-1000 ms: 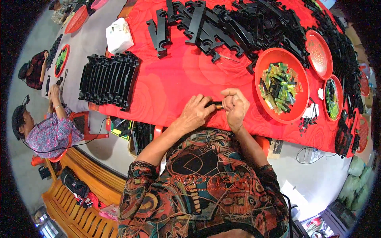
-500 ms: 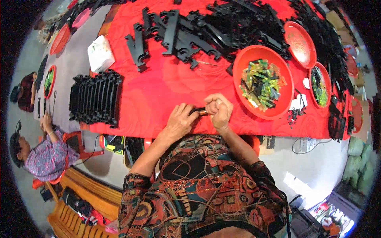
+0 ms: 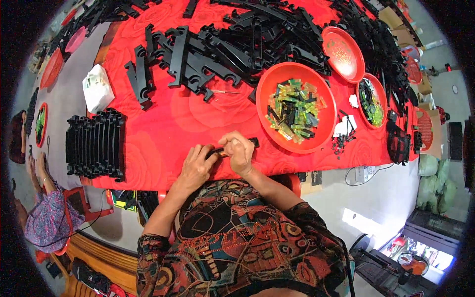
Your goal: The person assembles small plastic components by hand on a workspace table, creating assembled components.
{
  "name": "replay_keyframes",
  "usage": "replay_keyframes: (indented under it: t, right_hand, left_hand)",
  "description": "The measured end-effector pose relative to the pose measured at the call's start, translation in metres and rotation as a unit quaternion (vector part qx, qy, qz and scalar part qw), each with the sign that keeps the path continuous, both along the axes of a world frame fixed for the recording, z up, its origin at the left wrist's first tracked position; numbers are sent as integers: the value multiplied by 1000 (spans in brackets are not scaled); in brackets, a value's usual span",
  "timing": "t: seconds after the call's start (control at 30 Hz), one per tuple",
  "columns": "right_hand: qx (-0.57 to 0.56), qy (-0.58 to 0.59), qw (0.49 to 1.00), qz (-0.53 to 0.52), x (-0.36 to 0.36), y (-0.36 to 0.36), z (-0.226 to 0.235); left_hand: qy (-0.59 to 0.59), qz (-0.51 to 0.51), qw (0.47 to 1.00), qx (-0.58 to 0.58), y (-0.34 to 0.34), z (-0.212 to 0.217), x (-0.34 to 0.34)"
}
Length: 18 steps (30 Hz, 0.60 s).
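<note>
Close to the table's near edge, a long black plastic piece (image 3: pixel 254 142) lies at a slant under both my hands. My left hand (image 3: pixel 196 167) is closed on its left end, fingers wrapped over the top. Curled in a pinch, my right hand (image 3: pixel 239 154) presses on the middle of the piece; what its fingertips hold is hidden. A small orange-brown glint shows between the hands. To their right stands a red bowl (image 3: pixel 262 119) of small green, yellow and black strips. A neat row of black plastic pieces (image 3: pixel 95 145) lies to the left.
A large heap of black plastic pieces (image 3: pixel 222 52) covers the far side of the red cloth (image 3: pixel 163 114). A white packet (image 3: pixel 97 89) stands behind the row. Two more red bowls, one nearly bare (image 3: pixel 341 53) and one with strips (image 3: pixel 372 100), sit right. A co-worker (image 3: pixel 52 218) sits at left.
The view has turned, so the table things sit further left in the picture. My right hand looks more tightly curled, and the black piece now shows beyond it.
</note>
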State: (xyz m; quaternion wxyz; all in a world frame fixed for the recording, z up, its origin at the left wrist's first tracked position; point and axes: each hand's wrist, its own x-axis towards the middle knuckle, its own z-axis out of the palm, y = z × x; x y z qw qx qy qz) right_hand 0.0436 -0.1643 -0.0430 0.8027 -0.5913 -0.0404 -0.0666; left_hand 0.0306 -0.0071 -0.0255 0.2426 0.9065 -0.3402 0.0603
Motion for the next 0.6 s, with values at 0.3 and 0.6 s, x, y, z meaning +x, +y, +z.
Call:
replay_keyframes:
  t: [0.3, 0.6]
  right_hand:
    - [-26, -26, 999, 13, -4, -2, 25]
    - [-428, -73, 874, -219, 63, -124, 73]
  left_hand:
    - [-24, 16, 1000, 1, -5, -2, -1]
    - [-58, 61, 996, -6, -9, -3, -7]
